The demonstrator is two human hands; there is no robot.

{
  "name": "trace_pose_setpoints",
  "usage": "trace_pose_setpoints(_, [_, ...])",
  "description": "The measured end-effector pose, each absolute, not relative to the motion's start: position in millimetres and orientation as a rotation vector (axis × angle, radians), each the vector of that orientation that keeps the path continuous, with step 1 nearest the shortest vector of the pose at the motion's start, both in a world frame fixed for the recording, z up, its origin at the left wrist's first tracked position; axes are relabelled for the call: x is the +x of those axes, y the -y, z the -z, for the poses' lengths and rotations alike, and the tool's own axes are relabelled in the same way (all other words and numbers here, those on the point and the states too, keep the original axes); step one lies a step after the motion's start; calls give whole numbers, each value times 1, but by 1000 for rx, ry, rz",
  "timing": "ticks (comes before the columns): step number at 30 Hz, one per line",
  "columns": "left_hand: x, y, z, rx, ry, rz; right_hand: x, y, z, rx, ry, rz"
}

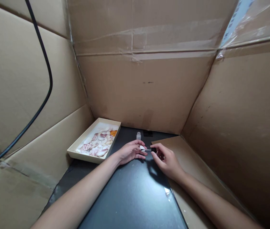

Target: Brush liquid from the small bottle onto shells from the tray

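My left hand (132,151) is over the dark table, its fingers round a small white piece (142,148), which looks like a shell. In my right hand (164,158), thumb and fingers pinch a small black cap (153,149). A thin pale stem (147,149) reaches from the cap to the white piece in my left hand. Just behind my left fingertips, a small clear bottle (138,136) stands upright and uncapped.
A shallow cream tray (86,156) of shells lies at the left. The dark table (123,194) has a flat cardboard sheet (185,152) along its right side. Tall cardboard walls (139,95) enclose it, and a black cable (50,76) hangs at the left.
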State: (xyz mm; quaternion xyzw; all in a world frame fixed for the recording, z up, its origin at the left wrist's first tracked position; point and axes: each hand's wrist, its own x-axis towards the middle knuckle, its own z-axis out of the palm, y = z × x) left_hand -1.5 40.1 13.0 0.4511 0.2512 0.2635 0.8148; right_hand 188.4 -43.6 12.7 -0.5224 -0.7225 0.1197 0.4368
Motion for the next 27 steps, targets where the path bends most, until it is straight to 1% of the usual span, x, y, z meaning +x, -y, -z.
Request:
trace_pose_setpoints(5, [-1, -41, -12, 1001, -537, -555, 190, 44, -11, -1244, 1773, -292])
trace_pose_setpoints(8, [-1, -42, -10, 1019, -556, -551, 191, 46, -12, -1182, 1884, -291])
trace_pose_setpoints(13, [0, -42, -10, 1026, -550, -548, 188, 50, -19, -1063, 2069, -183])
trace_pose_setpoints(19, [-1, -40, -14, 1047, -550, -517, 184, 52, -18, -1167, 2114, -55])
trace_pose_setpoints(27, [0, -37, -20, 1079, -530, -410, 185, 49, -15, -1206, 2063, -16])
